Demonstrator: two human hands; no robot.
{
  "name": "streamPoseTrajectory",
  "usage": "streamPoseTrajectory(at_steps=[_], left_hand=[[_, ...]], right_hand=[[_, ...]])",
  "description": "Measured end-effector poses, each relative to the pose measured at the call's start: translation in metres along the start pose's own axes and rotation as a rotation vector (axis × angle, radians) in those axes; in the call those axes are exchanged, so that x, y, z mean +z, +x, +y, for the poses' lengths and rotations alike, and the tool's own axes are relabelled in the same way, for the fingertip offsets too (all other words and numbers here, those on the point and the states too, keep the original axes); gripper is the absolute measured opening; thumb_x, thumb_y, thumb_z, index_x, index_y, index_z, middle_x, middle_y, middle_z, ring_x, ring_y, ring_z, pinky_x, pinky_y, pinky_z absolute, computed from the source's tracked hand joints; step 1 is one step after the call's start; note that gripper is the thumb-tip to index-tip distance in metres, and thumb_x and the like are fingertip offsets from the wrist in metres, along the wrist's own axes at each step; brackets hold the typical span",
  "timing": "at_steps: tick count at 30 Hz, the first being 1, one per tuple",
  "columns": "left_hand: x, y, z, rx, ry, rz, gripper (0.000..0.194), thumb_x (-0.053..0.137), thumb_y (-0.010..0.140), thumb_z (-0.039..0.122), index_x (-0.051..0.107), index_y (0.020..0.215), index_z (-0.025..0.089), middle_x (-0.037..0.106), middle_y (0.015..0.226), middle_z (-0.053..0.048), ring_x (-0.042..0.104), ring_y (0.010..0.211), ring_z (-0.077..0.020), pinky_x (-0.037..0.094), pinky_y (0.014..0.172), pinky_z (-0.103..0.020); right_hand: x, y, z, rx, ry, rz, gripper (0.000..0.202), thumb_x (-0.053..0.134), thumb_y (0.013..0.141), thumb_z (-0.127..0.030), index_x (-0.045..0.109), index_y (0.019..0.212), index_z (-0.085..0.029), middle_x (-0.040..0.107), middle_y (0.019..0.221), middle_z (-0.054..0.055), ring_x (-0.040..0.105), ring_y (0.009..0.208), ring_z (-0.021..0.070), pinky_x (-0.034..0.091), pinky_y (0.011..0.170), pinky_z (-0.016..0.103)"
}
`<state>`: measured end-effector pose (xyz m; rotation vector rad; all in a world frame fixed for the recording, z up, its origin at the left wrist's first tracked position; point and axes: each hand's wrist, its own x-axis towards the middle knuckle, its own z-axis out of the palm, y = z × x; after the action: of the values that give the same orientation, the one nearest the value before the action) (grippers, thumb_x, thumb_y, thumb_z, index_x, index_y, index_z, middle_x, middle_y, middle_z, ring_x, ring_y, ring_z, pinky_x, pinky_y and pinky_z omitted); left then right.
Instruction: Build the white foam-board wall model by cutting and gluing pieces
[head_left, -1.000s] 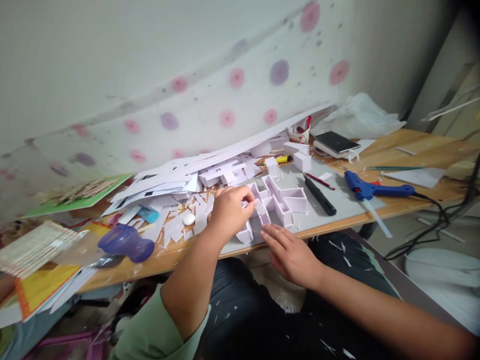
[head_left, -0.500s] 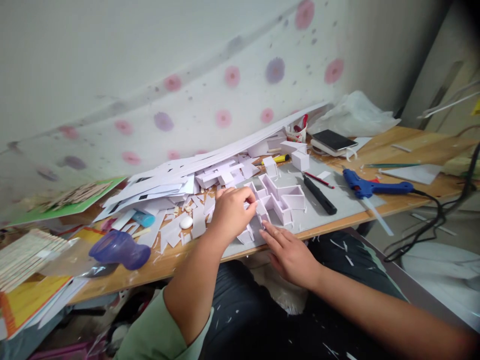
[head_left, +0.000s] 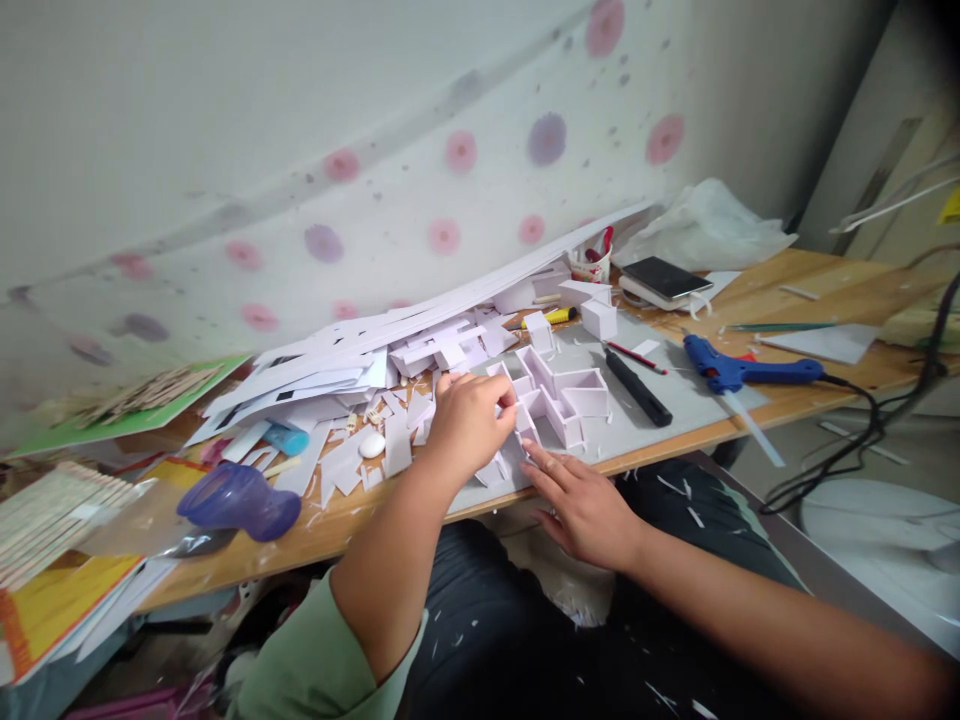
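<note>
A white model of thin upright walls (head_left: 559, 400) stands on a grey mat (head_left: 637, 440) near the table's front edge. My left hand (head_left: 471, 420) bends over the model's left part, thumb and fingers pressed together; what lies between the fingertips is too small to make out. Against the model's front left wall rest the fingertips of my right hand (head_left: 581, 500), its fingers stretched out and holding nothing. Part of the model's left side is hidden behind my left hand.
Right of the model are a black cutter (head_left: 637, 388), a red pencil (head_left: 636, 358) and a blue glue gun (head_left: 731, 368) with its cable. White sheets (head_left: 322, 375) and scraps are piled at the left, beside a purple container (head_left: 240, 500).
Both hands keep nearly the same place at the model. The fingers of my left hand have shifted very slightly, and the whole view has moved a little.
</note>
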<state>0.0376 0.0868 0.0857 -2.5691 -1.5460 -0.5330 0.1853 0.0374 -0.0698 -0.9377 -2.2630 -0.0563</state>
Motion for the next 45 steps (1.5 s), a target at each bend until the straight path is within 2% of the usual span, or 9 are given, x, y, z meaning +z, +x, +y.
streamPoseTrajectory(at_steps=[7, 18, 24, 31, 39, 45], left_hand=[[0.003, 0.002, 0.003, 0.021, 0.028, -0.008, 0.011, 0.057, 0.076, 0.014, 0.058, 0.069, 0.022, 0.067, 0.071, 0.003, 0.06, 0.078, -0.0176, 0.029, 0.099, -0.044], [0.014, 0.003, -0.001, -0.032, -0.013, -0.039, 0.012, 0.059, 0.074, 0.014, 0.06, 0.066, 0.022, 0.068, 0.07, 0.003, 0.059, 0.079, -0.0191, 0.029, 0.1, -0.048], [0.009, 0.007, -0.005, -0.056, -0.065, -0.094, 0.009, 0.059, 0.078, 0.02, 0.064, 0.07, 0.022, 0.068, 0.086, -0.001, 0.058, 0.092, -0.0227, 0.03, 0.098, -0.05], [0.006, 0.016, -0.009, -0.088, -0.071, -0.13, 0.009, 0.062, 0.075, 0.023, 0.067, 0.068, 0.024, 0.067, 0.091, -0.002, 0.056, 0.1, -0.0265, 0.028, 0.097, -0.055], [0.002, 0.025, -0.006, -0.098, -0.082, -0.248, 0.011, 0.061, 0.073, 0.022, 0.066, 0.064, 0.022, 0.068, 0.095, -0.002, 0.057, 0.101, -0.0251, 0.032, 0.098, -0.049], [0.004, 0.024, -0.004, -0.09, -0.066, -0.256, 0.011, 0.06, 0.073, 0.02, 0.066, 0.064, 0.022, 0.067, 0.097, -0.001, 0.056, 0.102, -0.0238, 0.028, 0.1, -0.05]], right_hand=[[-0.001, 0.0, -0.001, -0.021, -0.011, -0.002, 0.043, 0.056, 0.081, -0.022, 0.056, 0.121, -0.006, 0.041, 0.144, 0.024, 0.051, 0.121, 0.0343, 0.047, 0.094, 0.047], [0.002, -0.002, 0.0, -0.016, -0.013, -0.003, 0.042, 0.056, 0.082, -0.024, 0.056, 0.121, -0.009, 0.037, 0.147, 0.023, 0.048, 0.124, 0.0343, 0.046, 0.096, 0.048], [0.001, -0.001, 0.0, -0.025, -0.028, -0.013, 0.041, 0.055, 0.082, -0.024, 0.057, 0.12, -0.008, 0.038, 0.146, 0.025, 0.048, 0.125, 0.0348, 0.045, 0.096, 0.048], [0.001, -0.002, 0.0, -0.022, -0.035, -0.025, 0.042, 0.055, 0.082, -0.023, 0.057, 0.121, -0.008, 0.038, 0.146, 0.024, 0.048, 0.125, 0.0343, 0.045, 0.096, 0.047], [0.001, -0.001, 0.002, -0.04, -0.023, -0.007, 0.041, 0.056, 0.083, -0.025, 0.057, 0.12, -0.008, 0.041, 0.145, 0.023, 0.048, 0.125, 0.0326, 0.045, 0.097, 0.045], [0.005, -0.004, 0.004, -0.065, -0.046, 0.021, 0.04, 0.056, 0.084, -0.027, 0.058, 0.119, -0.007, 0.043, 0.143, 0.022, 0.049, 0.124, 0.0326, 0.046, 0.098, 0.045]])
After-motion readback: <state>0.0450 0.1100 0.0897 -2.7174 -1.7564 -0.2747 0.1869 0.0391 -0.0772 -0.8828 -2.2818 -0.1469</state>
